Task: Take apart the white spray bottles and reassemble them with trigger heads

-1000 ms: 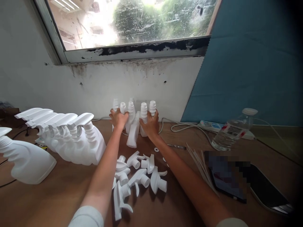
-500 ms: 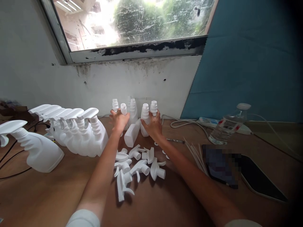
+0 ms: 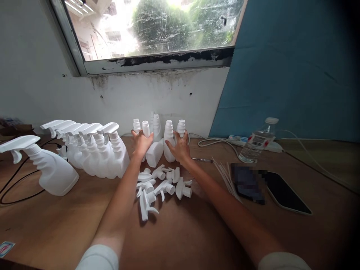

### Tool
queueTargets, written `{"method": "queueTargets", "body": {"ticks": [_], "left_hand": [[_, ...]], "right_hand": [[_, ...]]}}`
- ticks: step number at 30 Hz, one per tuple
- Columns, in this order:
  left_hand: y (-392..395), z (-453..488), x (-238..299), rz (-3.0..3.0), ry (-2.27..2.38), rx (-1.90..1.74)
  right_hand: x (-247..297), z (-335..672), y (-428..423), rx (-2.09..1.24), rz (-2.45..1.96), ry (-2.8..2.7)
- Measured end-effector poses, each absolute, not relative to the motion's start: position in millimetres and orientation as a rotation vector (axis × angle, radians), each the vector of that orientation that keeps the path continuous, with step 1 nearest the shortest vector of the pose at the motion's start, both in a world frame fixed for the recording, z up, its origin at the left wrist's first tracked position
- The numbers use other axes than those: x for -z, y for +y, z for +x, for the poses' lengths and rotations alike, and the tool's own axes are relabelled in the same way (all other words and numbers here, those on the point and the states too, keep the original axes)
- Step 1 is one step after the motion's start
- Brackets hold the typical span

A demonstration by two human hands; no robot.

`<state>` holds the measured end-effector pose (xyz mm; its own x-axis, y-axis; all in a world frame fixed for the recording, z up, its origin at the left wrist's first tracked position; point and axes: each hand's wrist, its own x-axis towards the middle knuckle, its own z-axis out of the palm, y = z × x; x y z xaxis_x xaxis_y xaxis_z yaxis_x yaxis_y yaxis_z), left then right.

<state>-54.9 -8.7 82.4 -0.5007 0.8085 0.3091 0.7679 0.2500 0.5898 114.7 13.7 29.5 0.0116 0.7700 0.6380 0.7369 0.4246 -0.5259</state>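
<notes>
My left hand (image 3: 142,143) is closed around the necks of two capless white spray bottles (image 3: 145,128) standing upright by the wall. To the right, my right hand (image 3: 181,152) spans two more upright bottles (image 3: 168,140), thumb against the left one and fingers at the right one. Between the hands a white bottle (image 3: 154,154) lies on its side, base towards me. Behind it stand further open-necked bottles (image 3: 156,125), partly hidden. Several loose white trigger spray heads (image 3: 168,187) lie in a cluster between my forearms.
At the left stands a row of bottles with trigger heads fitted (image 3: 108,161), and one nearer bottle (image 3: 57,174). On the right are a clear water bottle (image 3: 257,140), thin white tubes (image 3: 225,174), a dark phone-like slab (image 3: 289,193), a pen (image 3: 201,160) and cables (image 3: 215,143).
The view has shifted slightly. Both hands stay at the bottles; the right hand's fingers are spread a little wider, and its two bottles stand slightly further apart.
</notes>
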Motion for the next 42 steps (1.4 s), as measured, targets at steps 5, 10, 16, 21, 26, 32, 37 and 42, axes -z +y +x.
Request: {"method": "queueTargets", "body": {"ticks": [5,10,16,21,26,32,37,42], "left_hand": [[-15,-51,-71,1.593,2.441,-1.206],[-18,-50,-57,1.685,2.411,-1.347],[-21,-58,-43,1.858,2.303,-1.536],[-31,-62,-36,1.975,2.236,-1.562],[-42,-66,-32,2.015,2.16,-1.573],[-70,-64,-36,2.089,2.076,-1.629],[-110,-48,-36,2.486,1.847,-1.584],[-111,-50,-17,2.484,1.857,-1.476]], "right_hand": [[-24,116,17,-0.023,-1.261,-1.72],[-20,118,21,-0.012,-1.186,-1.713],[-29,130,13,-0.008,-1.083,-1.69],[-38,150,-9,0.009,-1.007,-1.672],[-32,179,-27,-0.001,-0.967,-1.641],[-2,214,-51,-0.107,-1.083,-1.687],[20,231,-82,-0.183,-1.058,-1.945],[29,226,-99,-0.169,-0.995,-2.148]]}}
